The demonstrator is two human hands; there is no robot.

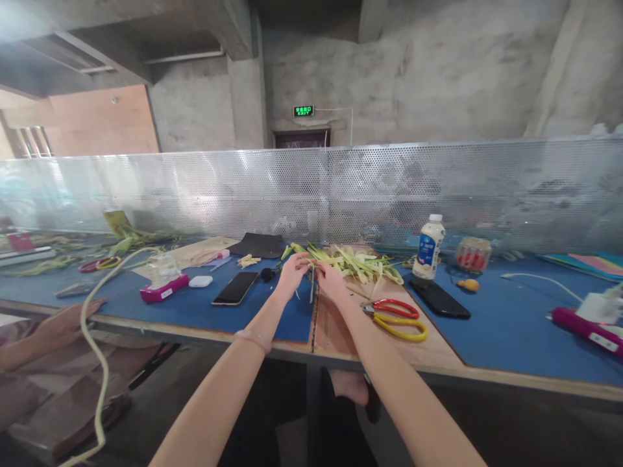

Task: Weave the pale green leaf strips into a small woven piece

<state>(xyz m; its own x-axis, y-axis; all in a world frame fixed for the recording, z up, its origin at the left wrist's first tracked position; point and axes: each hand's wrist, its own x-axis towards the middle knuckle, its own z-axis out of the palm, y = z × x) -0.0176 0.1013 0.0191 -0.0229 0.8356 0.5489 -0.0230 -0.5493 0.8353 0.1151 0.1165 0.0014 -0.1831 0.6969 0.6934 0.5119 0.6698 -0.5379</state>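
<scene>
Both of my hands meet over the middle of the table, fingers bent and close together. My left hand [293,271] is closed in a pinch on thin pale green leaf strips [312,288], which look like corn husk. Beside it, my right hand [329,277] pinches the same strips; the fingertips are small and partly hidden. A loose pile of pale green and yellowish leaf strips [372,264] lies just behind and to the right of my hands. Scissors [396,318] with one red and one yellow handle rest near my right forearm.
Left of my hands lie a phone [236,288], a white earbud case [200,281] and a magenta tool [164,289]. To the right are a bottle [428,250], another phone [439,298] and a jar [473,254]. A co-worker's hand [61,321] rests at far left, near a pale cable [100,357].
</scene>
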